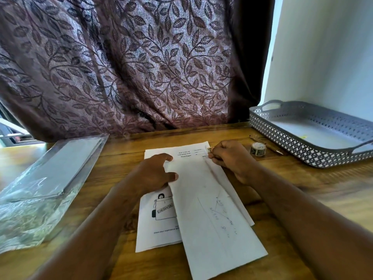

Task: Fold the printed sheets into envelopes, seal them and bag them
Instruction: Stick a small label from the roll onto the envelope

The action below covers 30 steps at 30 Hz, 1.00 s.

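A printed sheet (159,223) with a "confidential" drawing lies flat on the wooden table in front of me. Its right part is folded over as a long white flap (212,215) slanting down toward me. My left hand (155,172) rests on the sheet with fingers spread, pressing the flap's left edge. My right hand (230,158) has its fingers curled and pinches the flap's upper right corner near the sheet's top edge. A clear plastic bag (40,184) holding grey envelopes lies at the left.
A small roll of patterned tape (258,148) stands right of my right hand, with a pen (268,146) behind it. A grey perforated tray (314,134) sits at the back right. A leaf-patterned curtain (125,63) hangs behind the table.
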### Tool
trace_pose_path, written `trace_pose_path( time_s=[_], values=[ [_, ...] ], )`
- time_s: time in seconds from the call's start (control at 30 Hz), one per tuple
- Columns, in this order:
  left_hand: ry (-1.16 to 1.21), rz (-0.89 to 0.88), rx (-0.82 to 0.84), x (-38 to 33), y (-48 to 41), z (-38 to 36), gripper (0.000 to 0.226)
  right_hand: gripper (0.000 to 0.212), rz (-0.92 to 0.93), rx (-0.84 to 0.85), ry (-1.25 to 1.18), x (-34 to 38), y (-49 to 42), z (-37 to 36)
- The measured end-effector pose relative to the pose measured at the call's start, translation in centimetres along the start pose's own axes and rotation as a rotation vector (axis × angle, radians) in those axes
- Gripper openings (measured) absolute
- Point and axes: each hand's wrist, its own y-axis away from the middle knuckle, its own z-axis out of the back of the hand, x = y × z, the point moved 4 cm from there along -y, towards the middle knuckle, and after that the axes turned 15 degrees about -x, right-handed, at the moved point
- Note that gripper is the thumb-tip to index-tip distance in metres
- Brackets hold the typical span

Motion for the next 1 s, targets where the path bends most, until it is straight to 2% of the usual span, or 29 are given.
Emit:
trace_pose_path(
  time_s=[0.13, 0.2, 0.27, 0.37, 0.43, 0.7, 1.0],
  values=[
    [-0.213, -0.103, -0.078, 0.1, -0.3, -0.3, 0.059, 0.015, 0.055, -0.015, 0.050, 0.1, 0.0, 0.1],
    [-0.298, -0.180, -0.145, -0.3, -0.1, -0.4, 0.081, 0.017, 0.112, -0.029, 0.113, 0.3, 0.0, 0.1],
    [-0.388, -0.223, -0.165, -1.1, 0.4, -0.8, 0.090, 0.020, 0.188, -0.062, 0.219, 0.6, 0.4, 0.0],
    [-0.464, -0.259, -0.135, -2.0, 1.0, -2.1, 0.089, 0.020, 0.329, -0.148, 0.368, 1.3, 0.7, 0.1],
    [-0.489, -0.287, -0.117, -2.2, 1.0, -2.6, 0.089, 0.019, 0.373, -0.191, 0.385, 1.7, 0.3, 0.1],
    [-0.541, -0.424, -0.119, -1.9, 1.1, -3.4, 0.074, 0.029, 0.323, -0.099, 0.497, 1.3, -1.3, -1.8],
    [-0.517, -0.429, -0.132, -1.9, 1.0, -3.8, 0.071, 0.025, 0.349, -0.076, 0.567, 1.1, -1.4, -2.1]
  ],
)
